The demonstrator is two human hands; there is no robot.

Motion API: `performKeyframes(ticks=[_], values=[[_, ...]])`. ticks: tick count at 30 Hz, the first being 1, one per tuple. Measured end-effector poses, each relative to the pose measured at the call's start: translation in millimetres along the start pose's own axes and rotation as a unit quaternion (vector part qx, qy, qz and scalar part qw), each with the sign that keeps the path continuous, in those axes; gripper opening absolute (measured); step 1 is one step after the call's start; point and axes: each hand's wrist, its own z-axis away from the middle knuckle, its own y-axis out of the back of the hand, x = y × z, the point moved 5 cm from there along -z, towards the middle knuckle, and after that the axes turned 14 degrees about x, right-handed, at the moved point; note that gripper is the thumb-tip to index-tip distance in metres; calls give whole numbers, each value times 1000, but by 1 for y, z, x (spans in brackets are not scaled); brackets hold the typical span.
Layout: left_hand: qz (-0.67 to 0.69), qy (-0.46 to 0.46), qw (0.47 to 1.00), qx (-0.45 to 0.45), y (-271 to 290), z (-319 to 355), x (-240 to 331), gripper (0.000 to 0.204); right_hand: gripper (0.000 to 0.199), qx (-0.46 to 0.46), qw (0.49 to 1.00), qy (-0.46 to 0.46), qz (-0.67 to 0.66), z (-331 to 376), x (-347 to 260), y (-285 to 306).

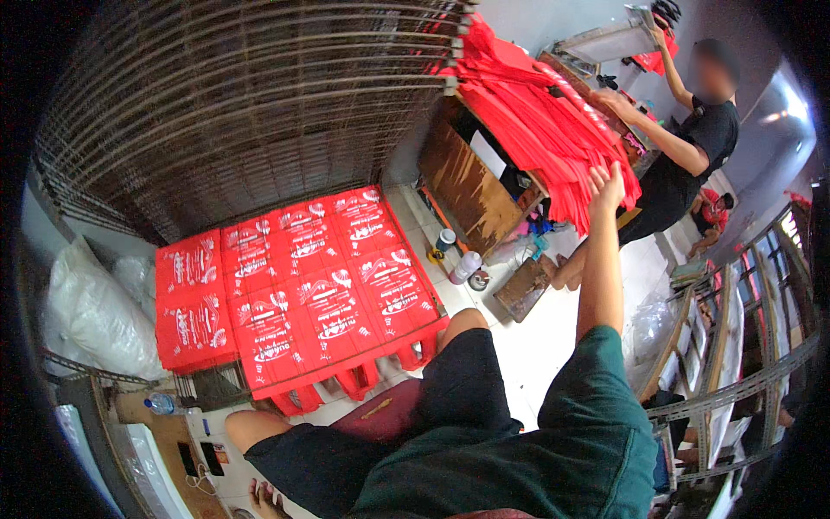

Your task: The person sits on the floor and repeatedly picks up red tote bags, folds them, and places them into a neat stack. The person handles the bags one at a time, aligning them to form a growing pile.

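My right arm is stretched out to the far right, and my right hand (607, 187) is at the near edge of a pile of red fabric bags (553, 130). Its fingers look extended against the cloth, and no bag is clearly gripped. Low at the left, beside my leg, my left hand (266, 500) hangs with its fingers apart and nothing visible in it. In front of my knees, red bags with white printing (303, 277) lie flat in rows on a rack, their handles drooping over the near edge.
Stacked wire racks (259, 95) rise behind the printed bags. Across the pile, a co-worker (705, 138) holds up a frame (605, 41). A wooden cabinet (471, 186) supports the pile. A white bottle (467, 266) and tape roll (479, 279) stand on the floor. Plastic sacks (95, 298) sit left.
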Motion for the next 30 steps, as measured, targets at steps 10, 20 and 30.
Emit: performKeyframes(ticks=[10, 20, 30], values=[[-201, -319, 922, -89, -72, 72, 41, 45, 21, 135, 983, -74, -100, -137, 56, 18], [-43, -298, 838, -455, -318, 216, 88, 41, 33, -89, 949, -177, -245, 54, 3, 17], [123, -164, 769, -605, -415, 345, 150, 43, 43, -170, 982, -7, -77, 336, -15, 40]])
